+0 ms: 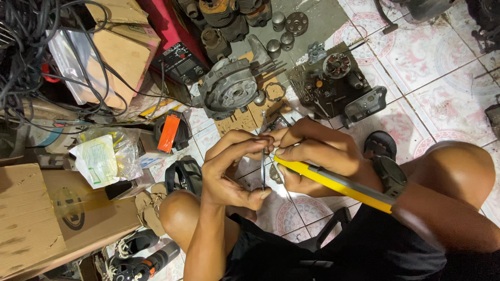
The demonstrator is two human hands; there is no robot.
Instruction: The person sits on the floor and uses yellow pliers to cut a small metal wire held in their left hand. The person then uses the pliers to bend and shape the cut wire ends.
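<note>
The left hand pinches a thin metal strip upright, near-to-far. The right hand, closed on a yellow-handled tool, meets it from the right.

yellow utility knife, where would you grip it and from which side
Grip the yellow utility knife on its long yellow handle, coming from the right as the right hand does. The handle angles down-right, leaving the tip free at the thin metal piece in the left hand.
</note>
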